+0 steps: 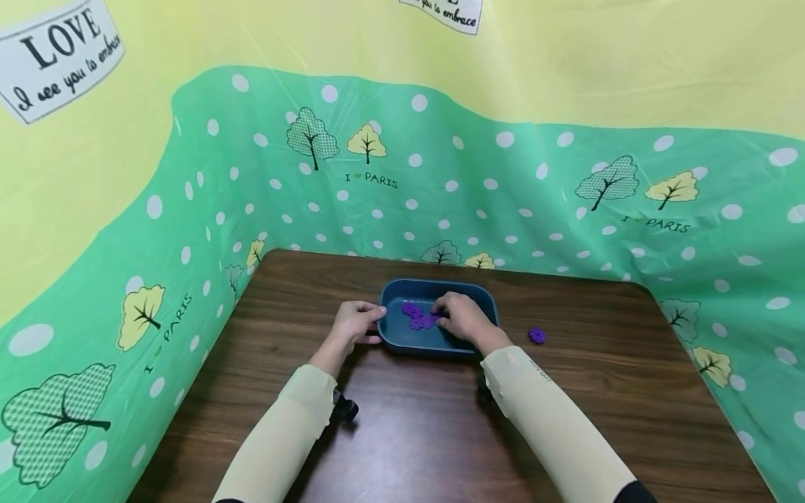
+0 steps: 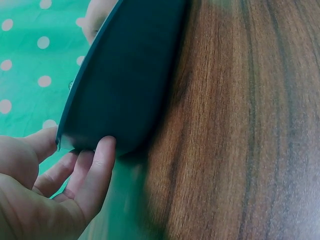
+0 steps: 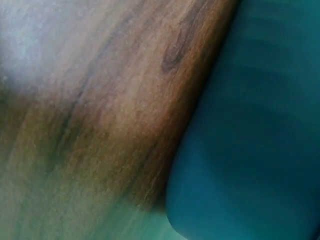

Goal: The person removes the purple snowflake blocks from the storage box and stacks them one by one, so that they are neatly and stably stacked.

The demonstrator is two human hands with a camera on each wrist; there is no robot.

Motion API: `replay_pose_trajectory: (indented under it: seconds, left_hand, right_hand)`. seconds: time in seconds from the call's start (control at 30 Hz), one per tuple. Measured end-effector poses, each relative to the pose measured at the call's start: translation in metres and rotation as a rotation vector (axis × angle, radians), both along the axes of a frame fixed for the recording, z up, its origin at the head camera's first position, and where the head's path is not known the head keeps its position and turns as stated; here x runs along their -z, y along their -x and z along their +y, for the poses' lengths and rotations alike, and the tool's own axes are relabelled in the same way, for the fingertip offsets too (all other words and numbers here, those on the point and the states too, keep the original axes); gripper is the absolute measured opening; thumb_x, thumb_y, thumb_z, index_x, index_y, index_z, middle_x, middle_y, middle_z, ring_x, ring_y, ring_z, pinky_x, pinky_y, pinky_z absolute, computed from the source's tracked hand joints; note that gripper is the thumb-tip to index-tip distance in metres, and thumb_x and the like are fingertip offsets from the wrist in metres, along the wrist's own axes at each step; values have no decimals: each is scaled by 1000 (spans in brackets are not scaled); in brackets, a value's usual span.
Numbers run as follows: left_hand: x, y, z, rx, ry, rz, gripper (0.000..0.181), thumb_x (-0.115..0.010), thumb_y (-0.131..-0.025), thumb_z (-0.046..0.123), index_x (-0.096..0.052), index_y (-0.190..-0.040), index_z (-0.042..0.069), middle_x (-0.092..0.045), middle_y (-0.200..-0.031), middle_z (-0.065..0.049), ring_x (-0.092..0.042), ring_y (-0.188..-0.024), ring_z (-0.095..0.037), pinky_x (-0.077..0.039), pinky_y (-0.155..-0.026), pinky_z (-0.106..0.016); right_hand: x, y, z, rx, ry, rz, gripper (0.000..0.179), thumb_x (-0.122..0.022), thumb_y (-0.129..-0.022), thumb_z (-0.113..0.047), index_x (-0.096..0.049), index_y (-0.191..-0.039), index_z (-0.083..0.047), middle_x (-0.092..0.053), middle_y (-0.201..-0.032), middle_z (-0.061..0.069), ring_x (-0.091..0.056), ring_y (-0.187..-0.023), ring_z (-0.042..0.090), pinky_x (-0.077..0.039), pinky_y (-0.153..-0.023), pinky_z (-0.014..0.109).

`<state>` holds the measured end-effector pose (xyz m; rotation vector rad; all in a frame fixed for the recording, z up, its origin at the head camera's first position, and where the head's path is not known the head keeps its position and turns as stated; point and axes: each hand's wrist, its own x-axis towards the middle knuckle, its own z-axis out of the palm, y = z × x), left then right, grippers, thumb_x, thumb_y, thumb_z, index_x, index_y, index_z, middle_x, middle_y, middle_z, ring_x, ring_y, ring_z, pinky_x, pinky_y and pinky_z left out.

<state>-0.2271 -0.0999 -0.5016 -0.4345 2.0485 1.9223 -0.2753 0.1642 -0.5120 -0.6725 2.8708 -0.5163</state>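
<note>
A dark blue rectangular tray point(image 1: 402, 340) sits on the table, with several small purple flower-shaped pieces point(image 1: 415, 323) on its floor. At its left end my left hand point(image 1: 352, 323) grips the tray, thumb at the rim and fingers against the outer wall, as the left wrist view shows on the tray's side point(image 2: 125, 75). My right hand point(image 1: 467, 320) reaches inside over the right half, fingers bent down, fingertips right at the purple pieces. Whether it pinches one I cannot tell. The right wrist view has only the tray's outer wall point(image 3: 250, 140), with that hand out of sight.
One more purple flower-shaped piece point(image 1: 537, 335) lies on the brown wooden table point(image 1: 597, 391), to the right of the tray. A green and yellow printed cloth point(image 1: 534, 202) hangs behind the table and along its sides.
</note>
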Motion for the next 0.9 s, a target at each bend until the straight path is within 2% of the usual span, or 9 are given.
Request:
replay_pose_trajectory:
  seconds: [0.13,0.33,0.7,0.9]
  left_hand:
    - [0,0,0,0,0,1,30,-72,-99,23,-70,-117,-1,-68,-111,-20,-71,-90,-26,-66,-76,-43]
    - [3,1,0,3,2,0,30,-71,-99,23,-70,-118,0,-69,-112,-19,-72,-92,-26,-67,-74,-41]
    - [2,1,1,3,-10,2,30,-72,-98,23,-70,-118,1,-69,-112,-19,-73,-98,-31,-66,-76,-43]
    - [2,1,0,5,7,7,30,-72,-99,23,-70,-117,0,-69,-111,-19,-72,-95,-29,-66,-76,-44]
  right_hand:
    - [1,1,0,8,8,-11,19,-74,-95,-13,-74,-114,-13,-67,-119,7,-65,-108,26,-57,-97,46]
    - [-1,0,-1,0,-33,-5,22,-74,-95,-18,-74,-117,-14,-67,-119,8,-64,-110,26,-57,-97,47]
    - [-6,2,0,-6,-75,10,29,-76,-93,-22,-72,-120,-12,-64,-112,6,-60,-95,22,-58,-88,42]
    - [-7,1,3,-4,-76,-16,35,-77,-90,-23,-72,-123,-12,-62,-113,6,-59,-94,22,-58,-86,41]
